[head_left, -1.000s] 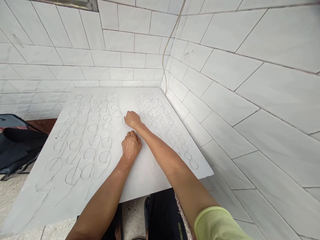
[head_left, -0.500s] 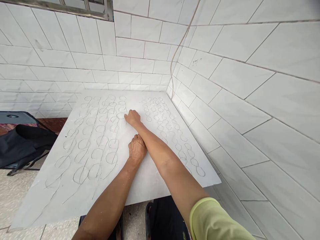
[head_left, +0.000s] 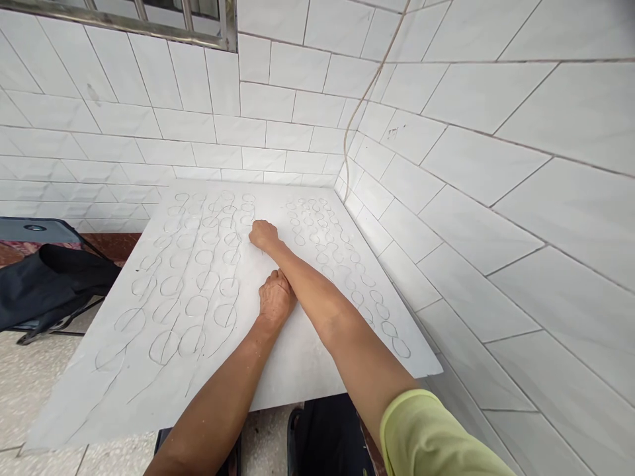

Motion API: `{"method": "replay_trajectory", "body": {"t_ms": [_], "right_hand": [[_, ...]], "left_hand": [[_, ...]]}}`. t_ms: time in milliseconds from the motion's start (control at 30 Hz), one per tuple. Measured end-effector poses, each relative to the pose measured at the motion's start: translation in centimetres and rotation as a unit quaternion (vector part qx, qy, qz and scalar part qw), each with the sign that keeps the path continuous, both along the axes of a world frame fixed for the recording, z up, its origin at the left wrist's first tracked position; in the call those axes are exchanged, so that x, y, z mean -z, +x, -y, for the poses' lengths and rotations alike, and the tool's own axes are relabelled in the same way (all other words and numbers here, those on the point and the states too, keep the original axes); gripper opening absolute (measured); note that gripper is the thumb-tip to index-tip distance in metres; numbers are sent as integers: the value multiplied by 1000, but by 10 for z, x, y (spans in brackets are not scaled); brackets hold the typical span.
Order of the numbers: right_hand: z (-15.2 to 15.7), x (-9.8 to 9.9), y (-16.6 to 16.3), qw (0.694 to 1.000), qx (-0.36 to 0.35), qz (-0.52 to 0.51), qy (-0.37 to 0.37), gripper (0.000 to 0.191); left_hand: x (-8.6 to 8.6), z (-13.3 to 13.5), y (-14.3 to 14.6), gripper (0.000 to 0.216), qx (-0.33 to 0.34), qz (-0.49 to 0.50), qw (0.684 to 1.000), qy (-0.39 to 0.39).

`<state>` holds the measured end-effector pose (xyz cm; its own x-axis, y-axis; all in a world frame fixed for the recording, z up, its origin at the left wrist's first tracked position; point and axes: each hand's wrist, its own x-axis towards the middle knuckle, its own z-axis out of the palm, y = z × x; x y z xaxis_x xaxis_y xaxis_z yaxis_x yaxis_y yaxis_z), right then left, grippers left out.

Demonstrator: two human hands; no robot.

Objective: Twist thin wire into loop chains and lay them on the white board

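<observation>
A large white sheet (head_left: 297, 390) lies flat, with columns of hand-drawn circles (head_left: 225, 315) on its left half, crossed by long wavy lines. Smaller circles (head_left: 380, 311) run in columns down its right side. My right hand (head_left: 263, 236) is closed low over the sheet, just right of the left-hand circles. Its fingertips are out of sight, so whatever it grips cannot be made out. Nearer to me, my left hand (head_left: 276, 295) rests closed on the sheet, knuckles up, against the underside of my right forearm. The inside of that fist is hidden too.
White tiled walls (head_left: 476, 172) meet in a corner behind and right of the sheet. A thin cable (head_left: 346, 142) hangs in that corner. At left stands a folding chair (head_left: 44, 228) with dark cloth (head_left: 54, 274) on it. A barred window (head_left: 188, 20) is at upper left.
The view has tilted and shifted slightly, moving the whole scene a little right and down. Both hands stay closed in nearly the same places on the sheet.
</observation>
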<state>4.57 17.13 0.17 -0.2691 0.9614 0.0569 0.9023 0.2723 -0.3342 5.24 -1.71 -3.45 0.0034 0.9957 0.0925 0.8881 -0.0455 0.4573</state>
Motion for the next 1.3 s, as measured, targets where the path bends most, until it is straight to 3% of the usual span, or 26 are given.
{"method": "replay_trajectory", "body": {"t_ms": [100, 200, 333, 500, 600, 767, 900, 1133, 1233, 1300], "right_hand": [[18, -4, 14, 996, 35, -72, 31, 16], [44, -7, 35, 968, 57, -242, 45, 18], [84, -2, 59, 879, 88, -468, -31, 9], [111, 11, 76, 787, 96, -600, -109, 5], [116, 20, 82, 742, 98, -654, -111, 8], [121, 33, 85, 695, 113, -699, -128, 13], [127, 36, 82, 676, 93, -717, -145, 14], [134, 31, 81, 661, 39, -723, -196, 17], [133, 31, 85, 695, 22, -692, -193, 18], [132, 30, 88, 748, 31, -643, -158, 17]], "left_hand": [[3, -1, 1, 13, -17, 17, 1000, 14], [6, -3, 1, 15, -30, 41, 998, 28], [6, -6, -1, 22, -57, 96, 993, 49], [1, -10, -6, 31, -100, 200, 973, 49], [1, -16, -9, 34, -113, 292, 949, 44], [6, -26, -12, 41, -107, 476, 870, 73], [3, -25, -11, 35, -116, 512, 846, 94], [-3, -21, -13, 30, -112, 504, 845, 135], [-3, -22, -16, 27, -123, 486, 853, 145], [-2, -24, -18, 25, -135, 458, 866, 152]]}}
